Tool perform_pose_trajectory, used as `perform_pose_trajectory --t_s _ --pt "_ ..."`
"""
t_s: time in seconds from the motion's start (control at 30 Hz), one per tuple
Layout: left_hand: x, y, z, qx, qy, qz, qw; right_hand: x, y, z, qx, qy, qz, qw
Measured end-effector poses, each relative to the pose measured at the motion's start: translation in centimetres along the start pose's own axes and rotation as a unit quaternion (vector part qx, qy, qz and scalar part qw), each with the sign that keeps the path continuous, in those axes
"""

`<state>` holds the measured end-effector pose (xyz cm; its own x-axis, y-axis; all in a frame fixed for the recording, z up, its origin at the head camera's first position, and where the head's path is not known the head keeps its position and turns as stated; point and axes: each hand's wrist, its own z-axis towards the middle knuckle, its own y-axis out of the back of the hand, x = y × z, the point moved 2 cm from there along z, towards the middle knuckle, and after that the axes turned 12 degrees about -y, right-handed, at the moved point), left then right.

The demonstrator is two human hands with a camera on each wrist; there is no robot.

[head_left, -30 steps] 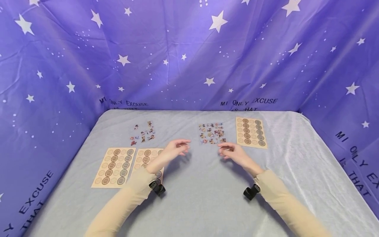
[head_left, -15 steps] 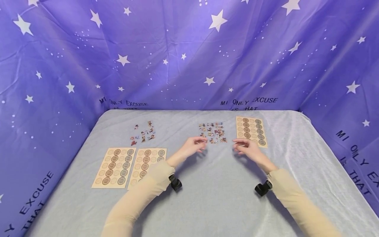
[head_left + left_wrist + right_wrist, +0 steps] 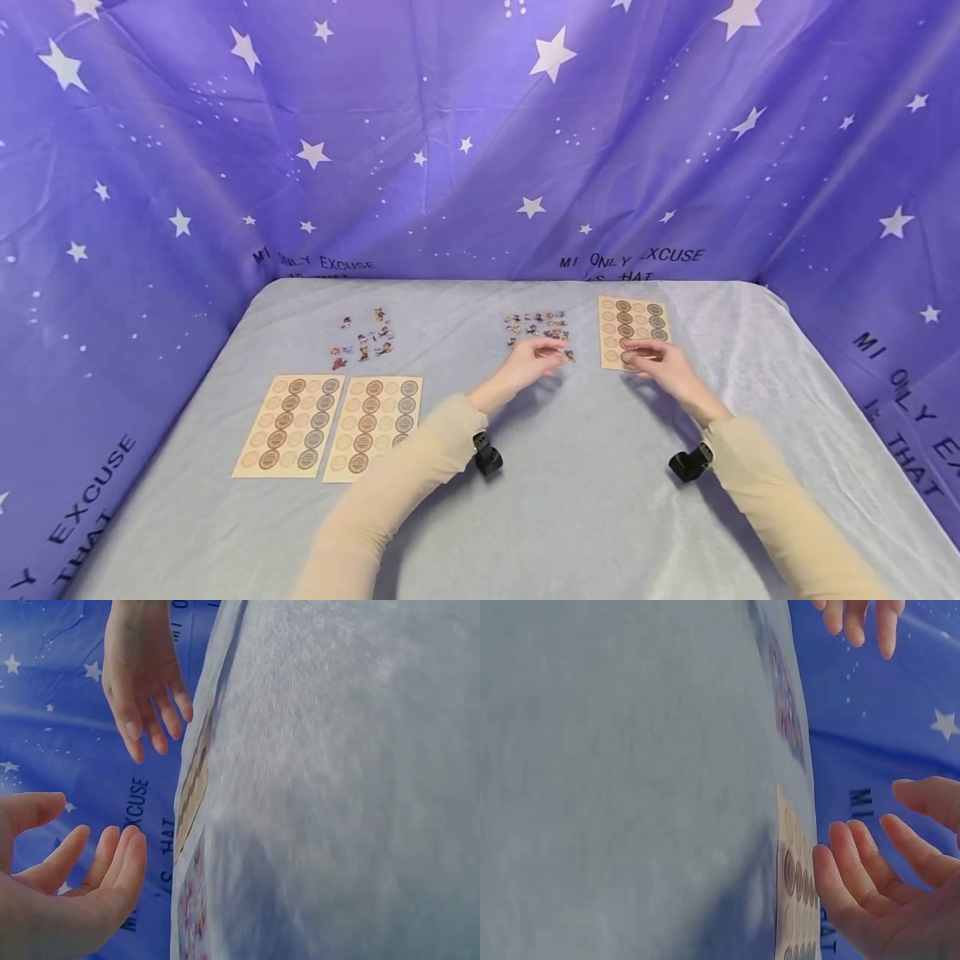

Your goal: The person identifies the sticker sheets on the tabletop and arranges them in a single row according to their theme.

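Note:
Above the near edge of a clear sticker sheet with small colourful cartoon figures [image 3: 534, 319] hovers my left hand [image 3: 527, 367], its fingers loosely bent. In the left wrist view, a gap shows between thumb and fingers of the left hand [image 3: 82, 885], and nothing is in it. My right hand [image 3: 670, 372] hangs over the near part of a tan sheet of round stickers [image 3: 613, 312], covering its lower right corner. The right wrist view shows the right hand [image 3: 892, 877] with relaxed, slightly curved fingers and nothing held. Both hands appear raised off the table.
Two more tan sheets of round stickers, the outer one [image 3: 288, 425] and the inner one [image 3: 367, 417], lie side by side at the left. Behind them is another clear sheet with cartoon stickers [image 3: 363, 337]. A grey-blue cloth [image 3: 570, 517] covers the table; a purple star curtain [image 3: 480, 125] surrounds it.
Both hands have moved to the right: the left from beside the clear sticker sheet to over it, the right from that sheet to over the tan sheet. The sheets stay in place.

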<state>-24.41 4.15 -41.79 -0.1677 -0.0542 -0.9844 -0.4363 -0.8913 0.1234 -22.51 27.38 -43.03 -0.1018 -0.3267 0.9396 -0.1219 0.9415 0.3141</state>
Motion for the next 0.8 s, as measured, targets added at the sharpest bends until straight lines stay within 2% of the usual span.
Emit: perform_pose_trajectory --t_s 0.13,0.27,0.47,0.57,0.8 --pt "0.3 -1.4 0.7 -0.008 -0.001 -0.003 1.0000 -2.4 1.7 1.1 -0.004 -0.006 0.021 1.000" --pt "0.2 -2.4 1.3 -0.013 -0.003 0.000 0.9999 -3.6 2.9 2.1 -0.039 -0.022 0.027 0.999" --pt "0.3 -3.5 2.1 -0.012 0.000 0.012 0.9999 -1.5 3.6 1.5 -0.089 -0.022 -0.008 0.996" --pt "0.5 -4.2 2.4 -0.023 0.006 0.008 0.9997 -0.9 3.9 1.2 -0.100 -0.020 -0.037 0.994" --pt "1.3 -5.6 3.2 -0.058 0.008 -0.010 0.9982 -0.7 4.6 1.6 -0.123 -0.042 -0.074 0.989"
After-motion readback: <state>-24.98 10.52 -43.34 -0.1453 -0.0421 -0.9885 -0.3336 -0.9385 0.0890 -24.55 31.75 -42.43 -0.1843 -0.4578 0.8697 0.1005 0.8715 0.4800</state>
